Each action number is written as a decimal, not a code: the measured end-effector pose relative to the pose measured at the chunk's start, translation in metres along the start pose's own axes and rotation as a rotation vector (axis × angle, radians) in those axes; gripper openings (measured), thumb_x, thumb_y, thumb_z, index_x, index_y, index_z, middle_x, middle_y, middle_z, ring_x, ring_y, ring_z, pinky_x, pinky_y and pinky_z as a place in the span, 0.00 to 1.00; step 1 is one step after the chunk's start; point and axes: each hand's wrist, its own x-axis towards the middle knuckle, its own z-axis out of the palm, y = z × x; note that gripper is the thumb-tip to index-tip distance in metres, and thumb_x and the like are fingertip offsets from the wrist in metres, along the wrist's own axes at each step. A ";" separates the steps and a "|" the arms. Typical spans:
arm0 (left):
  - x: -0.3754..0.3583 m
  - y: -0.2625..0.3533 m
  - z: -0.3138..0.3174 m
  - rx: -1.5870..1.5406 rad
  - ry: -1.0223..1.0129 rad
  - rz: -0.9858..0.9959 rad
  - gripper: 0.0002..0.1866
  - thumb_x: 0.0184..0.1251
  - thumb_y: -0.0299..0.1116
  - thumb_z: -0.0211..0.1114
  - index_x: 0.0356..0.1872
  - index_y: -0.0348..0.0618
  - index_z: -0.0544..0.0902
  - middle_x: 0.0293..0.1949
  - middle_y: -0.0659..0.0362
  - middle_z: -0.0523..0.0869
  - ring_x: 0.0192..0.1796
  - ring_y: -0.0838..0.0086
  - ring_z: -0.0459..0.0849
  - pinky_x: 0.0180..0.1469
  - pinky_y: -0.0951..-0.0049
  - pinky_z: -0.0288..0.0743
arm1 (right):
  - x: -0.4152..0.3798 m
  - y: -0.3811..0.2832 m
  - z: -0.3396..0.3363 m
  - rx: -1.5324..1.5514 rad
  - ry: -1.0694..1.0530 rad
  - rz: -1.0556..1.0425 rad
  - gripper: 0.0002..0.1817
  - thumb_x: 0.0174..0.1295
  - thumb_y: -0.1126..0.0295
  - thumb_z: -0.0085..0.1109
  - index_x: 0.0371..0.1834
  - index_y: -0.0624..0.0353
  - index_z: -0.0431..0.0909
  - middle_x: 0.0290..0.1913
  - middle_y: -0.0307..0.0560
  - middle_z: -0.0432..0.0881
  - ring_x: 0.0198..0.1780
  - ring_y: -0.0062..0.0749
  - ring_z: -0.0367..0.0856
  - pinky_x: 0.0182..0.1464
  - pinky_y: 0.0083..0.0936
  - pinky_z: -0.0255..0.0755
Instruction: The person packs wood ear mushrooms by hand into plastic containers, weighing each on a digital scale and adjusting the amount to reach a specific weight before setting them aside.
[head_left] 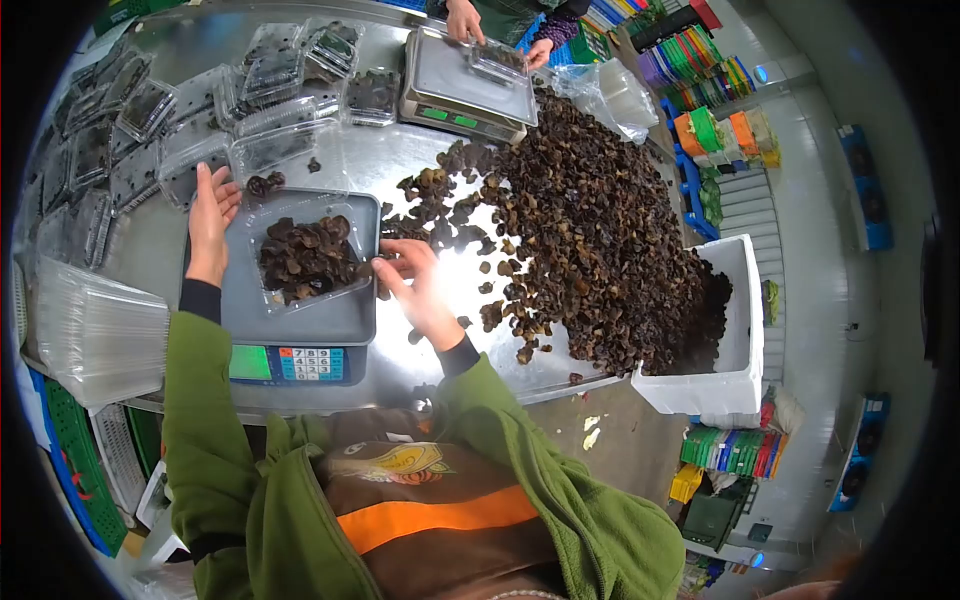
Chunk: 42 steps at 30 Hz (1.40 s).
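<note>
A clear plastic punnet (268,292) filled with dark brown mushrooms (305,255), like wood ears, sits on the grey pan of a digital scale (330,328). My left hand (212,220) is raised at the pan's left edge, its fingers stretched out and holding nothing. On the other side, my right hand (418,285) reaches in to the pan's right rim with thumb and fingers apart, close to the punnet's edge. A large heap of the same mushrooms (590,230) spreads over the steel table to the right. A few loose pieces (265,184) lie beyond the pan.
Filled clear punnets (270,75) crowd the back left. Stacked empty punnets (100,325) stand at the left edge. Across the table, a co-worker's hands (465,20) hold a punnet over a second scale (445,75). A white foam box (745,330) tilts at the heap's right end.
</note>
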 end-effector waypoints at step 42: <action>-0.064 0.011 -0.049 -0.575 -0.141 0.236 0.12 0.71 0.24 0.60 0.52 0.34 0.74 0.45 0.51 0.84 0.48 0.60 0.86 0.56 0.57 0.83 | 0.074 -0.068 0.065 0.565 -0.226 -0.019 0.26 0.66 0.69 0.66 0.64 0.69 0.72 0.51 0.49 0.82 0.49 0.27 0.82 0.50 0.24 0.78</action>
